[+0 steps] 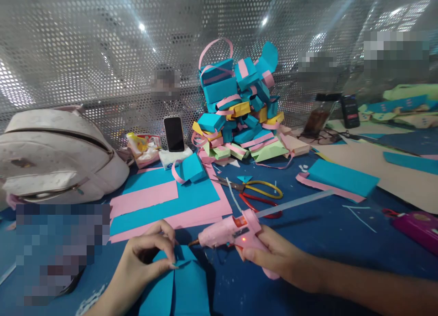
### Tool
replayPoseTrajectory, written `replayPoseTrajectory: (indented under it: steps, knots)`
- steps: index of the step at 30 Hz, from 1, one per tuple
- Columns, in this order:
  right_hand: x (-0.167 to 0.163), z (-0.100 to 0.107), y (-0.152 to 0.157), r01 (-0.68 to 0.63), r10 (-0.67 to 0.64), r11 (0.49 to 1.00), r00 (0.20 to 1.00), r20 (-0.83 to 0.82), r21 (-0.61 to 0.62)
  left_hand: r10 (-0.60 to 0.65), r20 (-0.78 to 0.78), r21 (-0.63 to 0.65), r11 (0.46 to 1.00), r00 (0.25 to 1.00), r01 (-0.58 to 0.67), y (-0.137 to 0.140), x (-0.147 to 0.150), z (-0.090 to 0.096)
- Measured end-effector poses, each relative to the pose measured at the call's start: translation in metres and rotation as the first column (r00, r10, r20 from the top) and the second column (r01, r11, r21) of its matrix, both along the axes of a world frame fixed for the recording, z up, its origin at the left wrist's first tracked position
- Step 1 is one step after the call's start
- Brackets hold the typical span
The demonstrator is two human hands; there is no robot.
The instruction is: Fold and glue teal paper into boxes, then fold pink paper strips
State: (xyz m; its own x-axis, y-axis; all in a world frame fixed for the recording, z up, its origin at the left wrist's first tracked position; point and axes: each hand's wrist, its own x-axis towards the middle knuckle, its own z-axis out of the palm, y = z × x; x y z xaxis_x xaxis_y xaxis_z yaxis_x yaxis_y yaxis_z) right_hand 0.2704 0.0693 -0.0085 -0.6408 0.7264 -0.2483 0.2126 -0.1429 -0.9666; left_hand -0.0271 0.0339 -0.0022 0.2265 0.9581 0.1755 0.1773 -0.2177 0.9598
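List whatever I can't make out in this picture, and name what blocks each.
All in the head view:
- Near end of the blue paper piece: cut off by the bottom edge.
- Part of its top fold: covered by the left hand.
- Part of the handle of the glue gun: behind the right hand.
- Right phone's screen text: small, blurred.
- Backpack's far side: past the left edge.

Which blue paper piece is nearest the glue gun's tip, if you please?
The folded blue paper pinched by the left hand; the others are unheld.
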Motion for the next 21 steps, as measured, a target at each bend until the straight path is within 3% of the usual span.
replayPoseTrajectory:
  steps: [9, 21]
  knots:
    - [0.0015, -0.0015, 0.002, -0.012, 0.012, 0.998, 1.0, 0.004, -0.06, 0.009, -0.001, 0.014, 1.0, 1.0, -0.009, 0.0016, 0.0009, 0.0002]
    - [0.0038, 0.003, -0.0002, 0.003, -0.001, 0.999, 1.0, 0.028, -0.041, 0.046, -0.003, 0.016, 0.999, 0.999, -0.046, 0.0025, 0.0025, 0.0039]
